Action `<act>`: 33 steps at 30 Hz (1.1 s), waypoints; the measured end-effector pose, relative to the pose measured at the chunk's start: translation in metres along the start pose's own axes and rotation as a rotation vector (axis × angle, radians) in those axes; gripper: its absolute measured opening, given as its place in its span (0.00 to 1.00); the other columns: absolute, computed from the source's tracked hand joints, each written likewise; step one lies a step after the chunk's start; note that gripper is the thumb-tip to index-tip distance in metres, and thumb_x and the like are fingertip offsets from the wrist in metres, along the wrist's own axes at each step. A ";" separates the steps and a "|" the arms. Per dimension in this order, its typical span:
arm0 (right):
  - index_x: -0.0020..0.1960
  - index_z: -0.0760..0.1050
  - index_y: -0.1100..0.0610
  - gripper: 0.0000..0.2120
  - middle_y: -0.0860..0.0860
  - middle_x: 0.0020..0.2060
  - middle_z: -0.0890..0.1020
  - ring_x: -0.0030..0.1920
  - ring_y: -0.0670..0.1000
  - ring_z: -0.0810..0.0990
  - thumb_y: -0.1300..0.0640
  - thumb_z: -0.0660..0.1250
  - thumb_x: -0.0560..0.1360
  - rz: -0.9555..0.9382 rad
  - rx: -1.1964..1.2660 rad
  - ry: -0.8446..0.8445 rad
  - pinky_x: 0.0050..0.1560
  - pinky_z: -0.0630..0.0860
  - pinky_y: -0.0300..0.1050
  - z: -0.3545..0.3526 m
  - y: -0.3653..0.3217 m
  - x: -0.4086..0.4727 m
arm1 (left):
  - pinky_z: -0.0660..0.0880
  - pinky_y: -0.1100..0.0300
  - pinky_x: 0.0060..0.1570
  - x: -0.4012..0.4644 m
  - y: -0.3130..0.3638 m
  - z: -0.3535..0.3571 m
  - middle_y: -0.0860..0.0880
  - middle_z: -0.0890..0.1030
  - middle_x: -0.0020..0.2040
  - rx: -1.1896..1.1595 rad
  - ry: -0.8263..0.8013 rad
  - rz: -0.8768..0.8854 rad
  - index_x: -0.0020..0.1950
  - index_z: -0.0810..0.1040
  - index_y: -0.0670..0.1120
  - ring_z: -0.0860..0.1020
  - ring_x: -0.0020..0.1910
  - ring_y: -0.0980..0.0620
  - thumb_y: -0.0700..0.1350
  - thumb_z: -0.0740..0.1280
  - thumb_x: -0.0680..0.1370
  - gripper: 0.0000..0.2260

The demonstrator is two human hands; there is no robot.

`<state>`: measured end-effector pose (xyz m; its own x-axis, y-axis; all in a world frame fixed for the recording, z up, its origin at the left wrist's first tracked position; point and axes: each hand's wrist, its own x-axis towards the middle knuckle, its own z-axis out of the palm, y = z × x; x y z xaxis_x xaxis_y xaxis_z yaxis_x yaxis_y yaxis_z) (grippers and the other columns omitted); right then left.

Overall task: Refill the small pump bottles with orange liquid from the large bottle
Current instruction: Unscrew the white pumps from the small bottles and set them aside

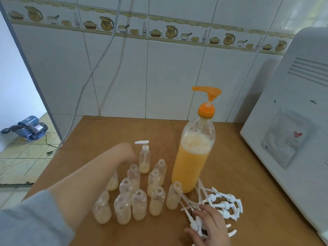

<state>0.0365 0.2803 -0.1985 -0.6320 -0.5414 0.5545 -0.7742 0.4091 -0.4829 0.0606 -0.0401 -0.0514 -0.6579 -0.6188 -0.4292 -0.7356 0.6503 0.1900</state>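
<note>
The large clear bottle [190, 162] with an orange pump top stands at mid-table, over half full of orange liquid with foam on top. To its left is a cluster of several small clear bottles [139, 206], open-necked, each with a little pale liquid at the bottom. One small bottle [144, 159] at the back has its white pump fitted. My left hand [126, 150] reaches over the cluster and ends just left of that pumped bottle, its fingers hidden. My right hand [210, 226] lies with spread fingers on a pile of loose white pump heads [223, 205] at the front right.
The brown table [99, 139] meets a tiled wall behind. A white appliance [292, 132] fills the right side, close to the large bottle. Cables [83, 89] hang down the wall at the left. A blue water pump [30, 128] sits on the floor beyond the table's left edge.
</note>
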 end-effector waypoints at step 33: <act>0.53 0.75 0.42 0.12 0.38 0.47 0.80 0.49 0.31 0.75 0.39 0.61 0.74 0.423 0.547 0.011 0.44 0.69 0.23 -0.071 -0.151 0.143 | 0.76 0.64 0.36 -0.092 0.003 0.002 0.53 0.81 0.37 -0.867 0.552 0.529 0.46 0.77 0.54 0.79 0.34 0.57 0.59 0.69 0.71 0.10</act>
<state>0.0607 0.1930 0.0020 -0.8785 -0.4079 0.2486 -0.3342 0.1531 -0.9300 0.1189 0.0194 -0.0128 -0.7406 -0.6070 0.2881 -0.0705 0.4966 0.8651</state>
